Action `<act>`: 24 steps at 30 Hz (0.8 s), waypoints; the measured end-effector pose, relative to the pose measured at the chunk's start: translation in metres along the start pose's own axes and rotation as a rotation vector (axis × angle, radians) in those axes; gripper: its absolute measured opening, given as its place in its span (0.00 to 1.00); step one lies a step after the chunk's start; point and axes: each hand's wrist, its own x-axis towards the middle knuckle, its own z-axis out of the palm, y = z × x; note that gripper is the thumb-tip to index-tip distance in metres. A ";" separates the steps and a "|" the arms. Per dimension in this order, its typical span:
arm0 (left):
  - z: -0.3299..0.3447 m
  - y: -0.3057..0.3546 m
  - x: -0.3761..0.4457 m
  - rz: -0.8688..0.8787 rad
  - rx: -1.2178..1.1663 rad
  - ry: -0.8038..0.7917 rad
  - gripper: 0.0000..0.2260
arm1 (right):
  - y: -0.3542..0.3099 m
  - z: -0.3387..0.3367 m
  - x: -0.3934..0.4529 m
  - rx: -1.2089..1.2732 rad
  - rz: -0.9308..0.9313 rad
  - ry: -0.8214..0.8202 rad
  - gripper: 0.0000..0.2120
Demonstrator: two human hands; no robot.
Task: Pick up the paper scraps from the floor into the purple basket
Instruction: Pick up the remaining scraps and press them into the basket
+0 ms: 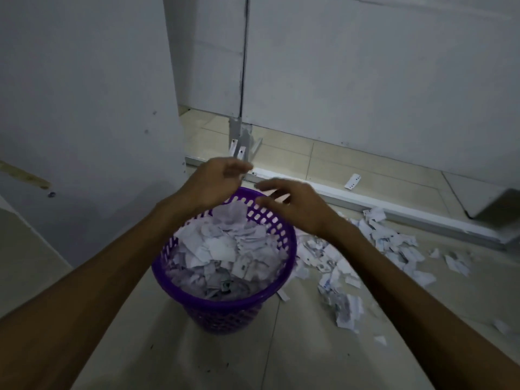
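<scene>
paper scraps lie right of centre; my left hand and right hand hover loose-fingered, holding nothing, above the basket, probably just dropping.

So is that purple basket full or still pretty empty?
Nearly full. Paper scraps are heaped close to the basket rim, hiding its bottom, and the basket stands upright.

Your single head camera looks forward and steeply down from head height, wide-angle, edges bowed. Both forearms enter from the bottom corners; the left hand and right hand meet near frame centre, close to the lens. Beyond the hands: white partition panels. No second view overlaps.
</scene>
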 end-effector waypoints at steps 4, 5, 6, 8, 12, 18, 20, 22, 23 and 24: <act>0.053 0.041 0.019 0.084 -0.132 -0.032 0.19 | 0.033 -0.043 -0.025 0.142 0.071 0.226 0.13; 0.069 0.050 0.024 0.096 -0.142 -0.069 0.19 | 0.044 -0.052 -0.033 0.165 0.102 0.255 0.13; 0.085 0.058 0.029 0.101 -0.158 -0.101 0.19 | 0.057 -0.060 -0.042 0.177 0.133 0.273 0.12; 0.118 0.075 0.038 0.101 -0.177 -0.153 0.19 | 0.087 -0.074 -0.062 0.176 0.202 0.294 0.12; 0.174 0.091 0.047 0.053 -0.187 -0.210 0.19 | 0.146 -0.086 -0.096 0.155 0.316 0.311 0.12; 0.263 0.086 0.053 -0.043 -0.171 -0.331 0.20 | 0.242 -0.093 -0.157 0.145 0.503 0.282 0.14; 0.294 0.081 0.054 -0.079 -0.177 -0.383 0.20 | 0.271 -0.093 -0.181 0.150 0.555 0.283 0.14; 0.319 0.074 0.055 -0.131 -0.199 -0.404 0.19 | 0.298 -0.090 -0.205 0.111 0.603 0.314 0.15; 0.343 0.074 0.057 -0.144 -0.206 -0.428 0.19 | 0.319 -0.090 -0.225 0.059 0.652 0.348 0.17; 0.353 0.071 0.057 -0.155 -0.208 -0.437 0.19 | 0.333 -0.086 -0.236 -0.007 0.704 0.374 0.19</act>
